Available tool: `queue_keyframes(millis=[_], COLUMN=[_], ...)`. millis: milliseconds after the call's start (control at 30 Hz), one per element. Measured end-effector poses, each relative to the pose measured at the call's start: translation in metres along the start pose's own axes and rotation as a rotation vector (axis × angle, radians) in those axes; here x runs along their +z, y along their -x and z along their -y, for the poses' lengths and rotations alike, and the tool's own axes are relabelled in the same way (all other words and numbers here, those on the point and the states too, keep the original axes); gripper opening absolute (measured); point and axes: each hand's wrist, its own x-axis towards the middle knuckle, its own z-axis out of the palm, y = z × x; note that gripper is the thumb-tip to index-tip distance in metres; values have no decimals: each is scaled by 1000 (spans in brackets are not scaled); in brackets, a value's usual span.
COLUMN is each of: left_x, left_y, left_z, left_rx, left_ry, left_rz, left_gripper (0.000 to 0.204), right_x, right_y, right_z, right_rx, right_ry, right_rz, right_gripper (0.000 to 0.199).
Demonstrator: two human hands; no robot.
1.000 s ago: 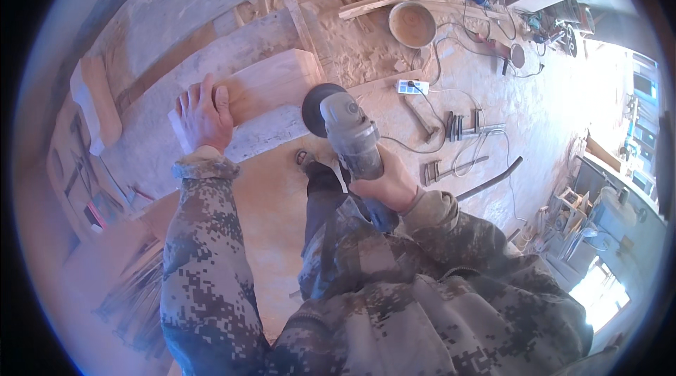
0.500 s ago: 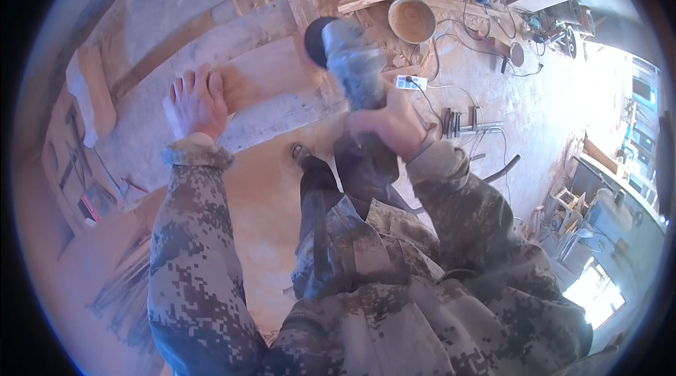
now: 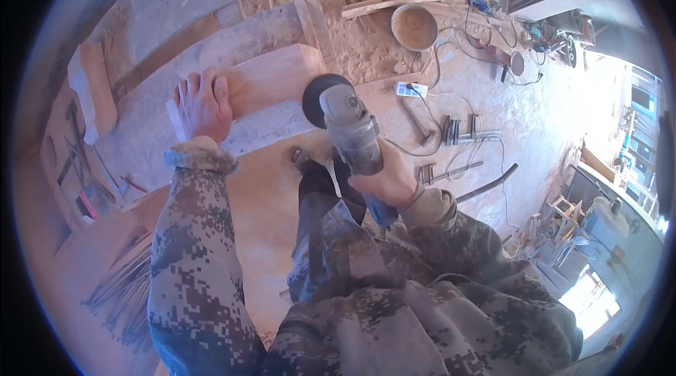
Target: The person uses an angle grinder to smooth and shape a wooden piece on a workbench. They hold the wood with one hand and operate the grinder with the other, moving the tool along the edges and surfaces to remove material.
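My right hand (image 3: pixel 389 175) is wrapped round the body of a grey angle grinder (image 3: pixel 348 122). The dark round disc (image 3: pixel 325 99) at the grinder's head is beside the right end of a pale, shaped wooden block (image 3: pixel 274 77); whether they touch I cannot tell. The block lies on a dusty, light-coloured bench (image 3: pixel 264 126). My left hand (image 3: pixel 204 110) rests on the block's left end, fingers extended and thumb apart. Its palm hides part of the wood.
Another shaped wooden piece (image 3: pixel 91 91) is at the left of the bench. Beyond the bench are a round basin (image 3: pixel 414 27), wood scraps, and a white power strip (image 3: pixel 410 89) with cords. Several hand tools (image 3: pixel 458 129) lie on the floor at right.
My right hand has brought the grinder down and nearer to me, from above the block's right end to beside it. My left hand stays on the block.
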Motion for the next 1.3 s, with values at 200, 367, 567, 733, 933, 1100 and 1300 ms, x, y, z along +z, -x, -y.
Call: queue_keyframes(millis=[200,367,567,733,933,1100,1300], left_x=[0,4,1,13,8,13,16], left_y=[-2,0,-1,-1,-1,-2,-1], left_z=[1,3,6,9,9,11,15], left_rx=[3,9,-4,29,43,31,37], left_ry=[12,-10,11,34,-11,1,-6], left_rz=[1,-19,7,-36,-9,-12,-37], left_gripper=[38,37,37,38,40,40,39], right_x=[-17,-4,-11,-3,-11,-13,-4], right_y=[-26,-21,-6,-3,-4,-3,-10], right_z=[16,-3,-2,-1,-9,-9,1], right_rx=[21,-114,107,-73,-5,6,-23], right_ry=[-176,-96,-217,-47,-89,-189,-143], right_rz=[-39,-30,-5,-55,-62,-7,11], right_gripper=[59,57,63,61,63,63,57])
